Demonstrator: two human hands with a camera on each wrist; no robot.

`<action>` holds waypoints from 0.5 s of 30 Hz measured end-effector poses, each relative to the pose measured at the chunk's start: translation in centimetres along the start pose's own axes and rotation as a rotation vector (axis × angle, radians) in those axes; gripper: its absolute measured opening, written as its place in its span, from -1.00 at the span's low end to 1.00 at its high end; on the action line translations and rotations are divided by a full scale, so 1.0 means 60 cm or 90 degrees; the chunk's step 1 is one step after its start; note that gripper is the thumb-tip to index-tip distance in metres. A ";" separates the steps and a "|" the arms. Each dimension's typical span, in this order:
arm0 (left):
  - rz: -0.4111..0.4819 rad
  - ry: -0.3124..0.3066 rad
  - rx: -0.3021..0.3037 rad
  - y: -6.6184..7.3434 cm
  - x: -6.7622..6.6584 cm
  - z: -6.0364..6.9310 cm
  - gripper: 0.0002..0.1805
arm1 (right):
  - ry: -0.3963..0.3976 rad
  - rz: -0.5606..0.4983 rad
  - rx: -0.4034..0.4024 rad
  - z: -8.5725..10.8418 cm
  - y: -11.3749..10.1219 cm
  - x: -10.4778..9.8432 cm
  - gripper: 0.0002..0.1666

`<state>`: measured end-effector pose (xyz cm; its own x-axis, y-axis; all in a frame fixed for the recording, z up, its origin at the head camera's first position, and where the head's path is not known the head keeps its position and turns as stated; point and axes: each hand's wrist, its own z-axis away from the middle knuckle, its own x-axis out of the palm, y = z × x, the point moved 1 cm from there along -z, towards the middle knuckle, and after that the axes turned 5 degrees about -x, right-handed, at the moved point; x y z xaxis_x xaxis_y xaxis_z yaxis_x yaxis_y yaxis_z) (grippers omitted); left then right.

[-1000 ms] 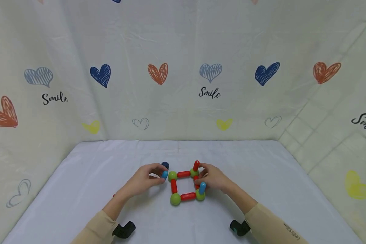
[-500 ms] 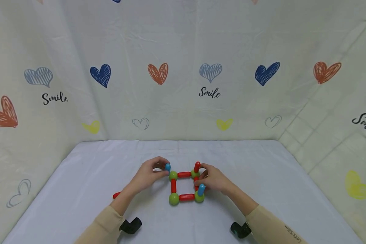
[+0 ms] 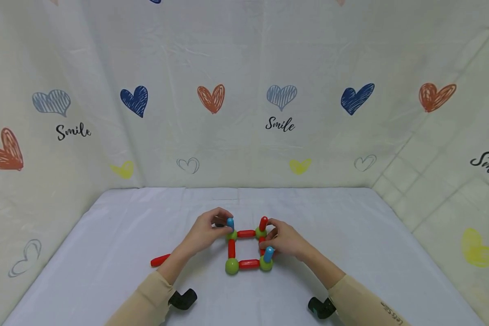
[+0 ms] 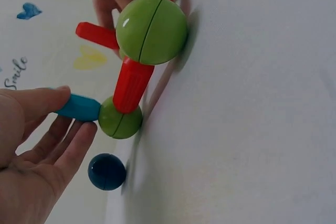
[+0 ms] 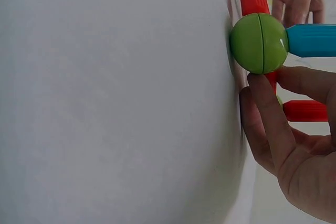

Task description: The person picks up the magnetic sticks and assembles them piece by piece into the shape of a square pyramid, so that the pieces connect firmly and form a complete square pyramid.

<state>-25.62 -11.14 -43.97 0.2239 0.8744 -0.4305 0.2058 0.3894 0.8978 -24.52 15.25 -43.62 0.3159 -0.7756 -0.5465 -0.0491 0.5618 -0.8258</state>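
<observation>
A square frame of red rods [image 3: 249, 264] joined by green balls [image 3: 232, 266] lies on the white table. My left hand [image 3: 207, 230] pinches a blue rod [image 4: 79, 107] standing on the far-left green ball [image 4: 120, 118]; in the left wrist view the rod's end meets that ball. My right hand [image 3: 286, 237] grips the frame's right side, its fingers around the red rod [image 5: 271, 81] there, partly hidden. Another blue rod [image 5: 314, 40] stands on the near-right ball [image 5: 259, 43]. An upright red rod [image 3: 263, 222] rises from the far-right ball.
A loose red rod [image 3: 160, 260] lies left of the frame, partly behind the left forearm. A dark blue ball [image 4: 107, 171] rests on the table beside the far-left corner. Black wrist cameras [image 3: 183, 299] hang at both wrists. A heart-printed curtain [image 3: 244, 136] stands behind the table.
My left hand has moved right with the blue rod, turning it upright and bringing it onto the far-left green ball. The right hand stays at the frame, which has shifted very slightly.
</observation>
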 end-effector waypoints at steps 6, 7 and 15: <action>-0.005 -0.001 -0.008 -0.001 0.001 0.000 -0.70 | -0.010 0.008 -0.008 -0.001 0.000 -0.003 -0.21; -0.006 -0.002 -0.010 0.000 0.001 0.000 -0.69 | -0.014 0.011 -0.012 -0.001 0.000 -0.004 -0.23; -0.012 -0.003 -0.013 0.002 0.001 0.000 -0.68 | -0.010 0.036 -0.027 -0.005 -0.006 -0.013 -0.30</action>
<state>-25.58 -11.06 -43.87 0.2244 0.8655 -0.4478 0.1911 0.4115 0.8912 -25.04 15.57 -42.93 0.3264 -0.7377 -0.5910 -0.1075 0.5922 -0.7985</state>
